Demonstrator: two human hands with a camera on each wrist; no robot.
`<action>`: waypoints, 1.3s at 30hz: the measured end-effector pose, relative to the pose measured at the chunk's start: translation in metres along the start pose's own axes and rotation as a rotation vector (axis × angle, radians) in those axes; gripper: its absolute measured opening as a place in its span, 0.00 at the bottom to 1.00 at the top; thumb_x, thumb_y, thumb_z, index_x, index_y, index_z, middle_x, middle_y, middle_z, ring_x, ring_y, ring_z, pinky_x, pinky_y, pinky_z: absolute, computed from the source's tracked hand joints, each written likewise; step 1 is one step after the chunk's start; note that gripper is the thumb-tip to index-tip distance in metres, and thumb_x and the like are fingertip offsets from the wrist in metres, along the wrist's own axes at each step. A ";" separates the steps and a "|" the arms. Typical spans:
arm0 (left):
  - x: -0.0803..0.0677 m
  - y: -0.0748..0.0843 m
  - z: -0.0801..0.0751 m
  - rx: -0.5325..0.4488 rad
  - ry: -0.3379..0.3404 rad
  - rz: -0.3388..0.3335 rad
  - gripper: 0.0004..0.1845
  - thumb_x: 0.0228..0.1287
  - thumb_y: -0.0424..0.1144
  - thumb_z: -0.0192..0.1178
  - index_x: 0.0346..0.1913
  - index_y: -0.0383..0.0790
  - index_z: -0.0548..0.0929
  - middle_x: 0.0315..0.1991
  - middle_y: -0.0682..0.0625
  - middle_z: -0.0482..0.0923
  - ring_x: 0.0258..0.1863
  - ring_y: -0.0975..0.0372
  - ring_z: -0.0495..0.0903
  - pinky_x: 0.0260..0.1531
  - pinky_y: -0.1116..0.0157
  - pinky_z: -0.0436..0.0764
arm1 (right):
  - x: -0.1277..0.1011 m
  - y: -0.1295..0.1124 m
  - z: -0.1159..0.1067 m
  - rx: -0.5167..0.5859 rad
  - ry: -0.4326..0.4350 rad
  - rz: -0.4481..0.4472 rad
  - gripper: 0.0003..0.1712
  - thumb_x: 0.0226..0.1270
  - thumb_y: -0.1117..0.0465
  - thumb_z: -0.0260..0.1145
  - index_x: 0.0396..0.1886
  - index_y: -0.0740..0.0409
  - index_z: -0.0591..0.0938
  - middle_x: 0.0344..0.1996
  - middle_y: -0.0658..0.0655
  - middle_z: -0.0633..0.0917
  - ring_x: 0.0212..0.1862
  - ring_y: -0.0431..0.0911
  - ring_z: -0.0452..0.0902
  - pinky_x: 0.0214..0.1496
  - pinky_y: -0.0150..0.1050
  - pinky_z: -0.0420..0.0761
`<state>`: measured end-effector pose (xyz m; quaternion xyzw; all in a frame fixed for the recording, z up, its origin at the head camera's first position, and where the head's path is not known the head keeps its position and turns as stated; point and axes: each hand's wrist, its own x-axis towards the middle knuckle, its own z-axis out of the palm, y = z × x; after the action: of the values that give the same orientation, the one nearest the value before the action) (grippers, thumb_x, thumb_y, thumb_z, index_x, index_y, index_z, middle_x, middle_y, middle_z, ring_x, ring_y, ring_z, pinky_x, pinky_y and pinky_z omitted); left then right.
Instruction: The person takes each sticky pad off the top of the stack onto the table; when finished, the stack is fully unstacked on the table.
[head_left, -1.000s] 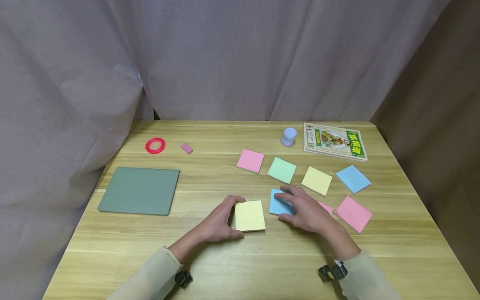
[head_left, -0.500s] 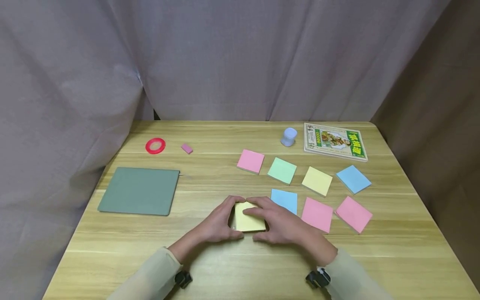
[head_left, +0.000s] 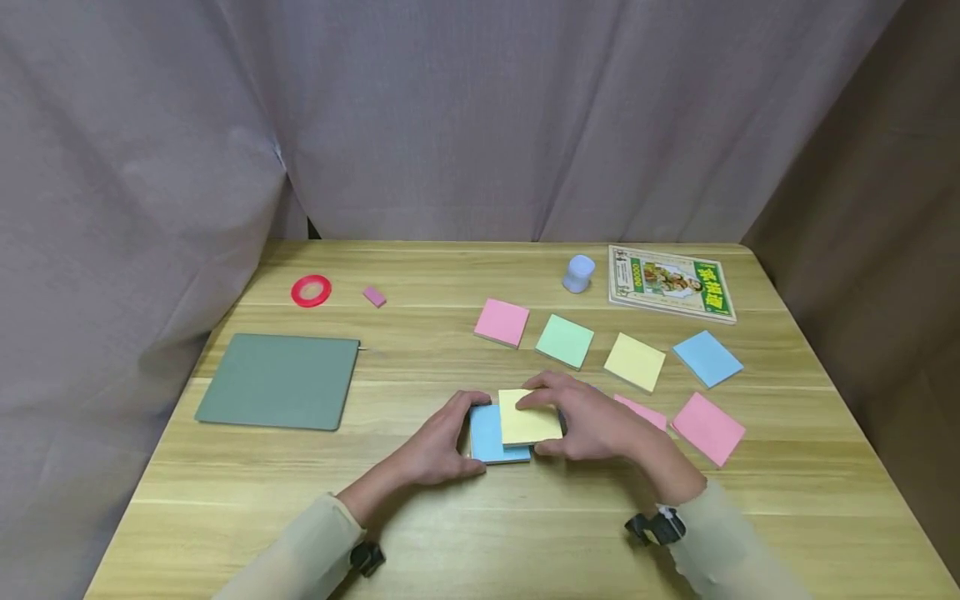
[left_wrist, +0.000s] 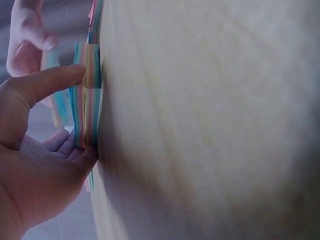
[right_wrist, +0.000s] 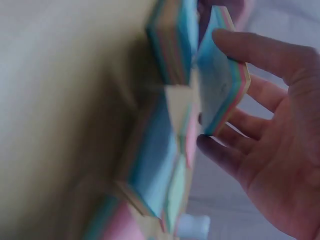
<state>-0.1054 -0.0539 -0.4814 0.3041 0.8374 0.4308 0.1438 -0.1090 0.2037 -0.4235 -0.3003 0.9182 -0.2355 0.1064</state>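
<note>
My right hand (head_left: 596, 418) pinches a yellow-topped sticky note pad (head_left: 528, 417) by its edges and holds it just above a blue-topped stack of sticky notes (head_left: 491, 437). In the right wrist view, the raised pad (right_wrist: 222, 75) shows a blue underside and several coloured layers, tilted between thumb and fingers. My left hand (head_left: 442, 442) grips the stack on the table, thumb at its near edge and fingers at the far one. The stack's striped side (left_wrist: 86, 110) faces the left wrist view. Partly behind my right hand lies a pink pad (head_left: 642, 411).
Farther back are pink (head_left: 502, 322), green (head_left: 565, 341), yellow (head_left: 634, 362) and blue (head_left: 707, 358) pads. Another pink pad (head_left: 707, 428) lies right. A green notebook (head_left: 279, 382), red tape ring (head_left: 311, 292) and pink eraser-like block (head_left: 374, 296) are left; a pale blue object (head_left: 578, 273) and booklet (head_left: 671, 283) are behind.
My right hand moved left from the separate blue pad to the stack, then took the yellow pad and lifted it rightwards, uncovering blue beneath. The left hand stays on the stack.
</note>
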 end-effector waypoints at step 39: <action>0.000 -0.002 -0.001 0.012 0.013 0.038 0.47 0.41 0.33 0.79 0.66 0.37 0.64 0.62 0.46 0.66 0.62 0.57 0.67 0.64 0.56 0.65 | 0.160 -0.018 0.025 -0.136 -0.155 -0.022 0.33 0.60 0.48 0.72 0.65 0.51 0.77 0.71 0.58 0.65 0.73 0.50 0.55 0.69 0.44 0.62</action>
<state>-0.1064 -0.0558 -0.4825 0.3179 0.8350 0.4304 0.1284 -0.2190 0.0858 -0.4451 -0.3342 0.9177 -0.1498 0.1539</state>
